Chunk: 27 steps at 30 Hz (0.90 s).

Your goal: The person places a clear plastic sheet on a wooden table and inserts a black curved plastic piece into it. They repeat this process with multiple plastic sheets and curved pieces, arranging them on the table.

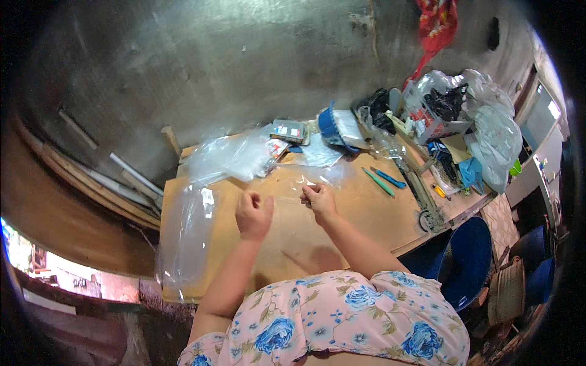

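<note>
My left hand (253,213) and my right hand (318,200) hover over a wooden table (317,238), fingers pinched. Between them stretches a small clear plastic bag (287,188), each hand gripping one side of it; the film is thin and hard to make out. A heap of clear plastic bags (229,157) lies just beyond my left hand. A long clear plastic sheet (186,235) hangs along the table's left edge.
Two green-handled tools (383,180) lie right of my hands. Small printed packets (288,131), a blue basket (329,125), a cardboard box of items (436,113) and filled plastic bags (494,137) crowd the far right. A blue chair (467,259) stands at the table's right.
</note>
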### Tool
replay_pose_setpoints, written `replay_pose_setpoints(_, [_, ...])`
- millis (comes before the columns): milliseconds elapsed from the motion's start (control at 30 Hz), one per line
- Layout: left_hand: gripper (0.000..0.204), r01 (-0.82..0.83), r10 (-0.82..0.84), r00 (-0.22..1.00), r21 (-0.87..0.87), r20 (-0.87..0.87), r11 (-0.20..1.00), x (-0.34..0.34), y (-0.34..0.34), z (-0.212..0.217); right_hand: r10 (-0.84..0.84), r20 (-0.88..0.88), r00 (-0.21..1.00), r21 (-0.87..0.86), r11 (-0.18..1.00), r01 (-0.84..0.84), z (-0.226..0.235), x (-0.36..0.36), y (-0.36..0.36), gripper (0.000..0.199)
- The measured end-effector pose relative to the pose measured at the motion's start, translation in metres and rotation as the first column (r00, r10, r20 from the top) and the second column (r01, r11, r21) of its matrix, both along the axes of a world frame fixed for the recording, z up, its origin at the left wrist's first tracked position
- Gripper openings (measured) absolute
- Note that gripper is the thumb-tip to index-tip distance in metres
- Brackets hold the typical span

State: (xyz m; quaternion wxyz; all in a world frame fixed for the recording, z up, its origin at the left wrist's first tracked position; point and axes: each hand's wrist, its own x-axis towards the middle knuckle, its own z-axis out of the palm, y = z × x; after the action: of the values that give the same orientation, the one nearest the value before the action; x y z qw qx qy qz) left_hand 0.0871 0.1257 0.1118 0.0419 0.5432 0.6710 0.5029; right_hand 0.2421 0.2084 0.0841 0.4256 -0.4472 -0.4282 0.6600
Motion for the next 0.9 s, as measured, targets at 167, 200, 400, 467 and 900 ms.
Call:
replay_pose_setpoints(167, [0.052,0.153,-0.149,0.988,-0.082,0.048,0.985,0.057,-0.012,-0.020,-0.076,-0.058,0.995,0.072,0.994,0.080,-0.007,-0.016,-0.020,0.019])
replay_pose_setpoints(200, [0.065,0.044,-0.041,0.980,0.012,-0.194,0.999,0.055,-0.012,-0.024,-0.051,-0.053,0.997,0.044,0.998,0.054,-0.003,-0.013,-0.020,0.021])
replay_pose_setpoints(400, [0.034,0.631,-0.337,0.415,-0.001,0.845,0.775,0.012,-0.005,-0.032,0.394,-0.279,0.876,-0.061,0.903,-0.426,0.010,0.040,-0.004,0.020])
replay_pose_setpoints(467, [0.020,0.664,-0.346,0.432,-0.034,0.833,0.747,0.015,-0.010,-0.035,0.415,-0.259,0.872,-0.075,0.892,-0.446,0.018,0.050,-0.001,0.020])
replay_pose_setpoints(900, [0.016,0.047,-0.020,0.940,-0.070,0.341,0.996,0.034,-0.009,-0.048,-0.215,0.476,0.853,0.651,0.738,-0.178,0.018,0.022,-0.026,0.049])
